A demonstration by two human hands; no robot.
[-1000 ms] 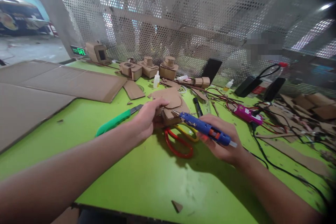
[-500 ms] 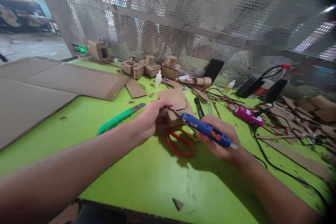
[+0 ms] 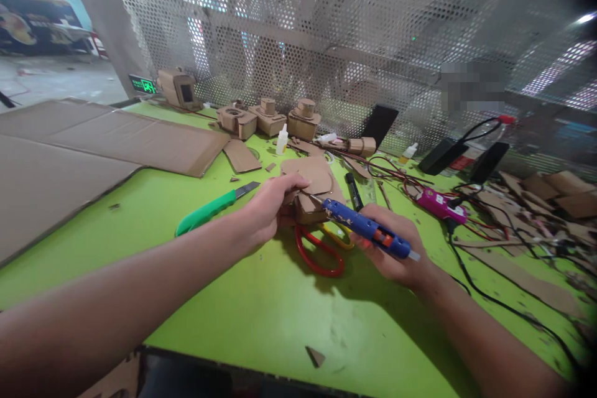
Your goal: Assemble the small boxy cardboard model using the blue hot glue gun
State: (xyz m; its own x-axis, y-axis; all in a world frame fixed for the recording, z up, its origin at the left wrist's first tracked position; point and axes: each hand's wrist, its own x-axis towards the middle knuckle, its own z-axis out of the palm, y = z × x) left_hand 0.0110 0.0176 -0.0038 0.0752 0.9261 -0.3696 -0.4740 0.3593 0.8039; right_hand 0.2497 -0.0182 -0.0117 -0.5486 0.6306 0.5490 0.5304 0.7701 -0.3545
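My left hand point(image 3: 275, 202) grips a small cardboard box point(image 3: 310, 211) at its left side, thumb on top. A rounded cardboard flap point(image 3: 305, 173) stands up at the box's far side. In my right hand point(image 3: 394, 245) is a blue glue gun point(image 3: 361, 224), a glue stick poking from its back end. Its nozzle meets the box's upper edge close to my left thumb. Scissors point(image 3: 321, 259) with red and yellow handles lie beneath the box, their blades hidden. Left of my left hand rests a green utility knife point(image 3: 208, 211) with its blade out.
Large cardboard sheets point(image 3: 107, 143) cover the table's left. Cardboard camera-like models point(image 3: 268, 118) and a glue bottle point(image 3: 282, 140) stand at the back. A black marker point(image 3: 353, 191) lies beyond the glue gun. A purple power strip point(image 3: 441, 204), cables and cardboard scraps point(image 3: 527, 270) crowd the right.
Almost nothing differs. The view has shifted very slightly, and both hands keep their hold with the glue gun's nozzle at the box's edge.
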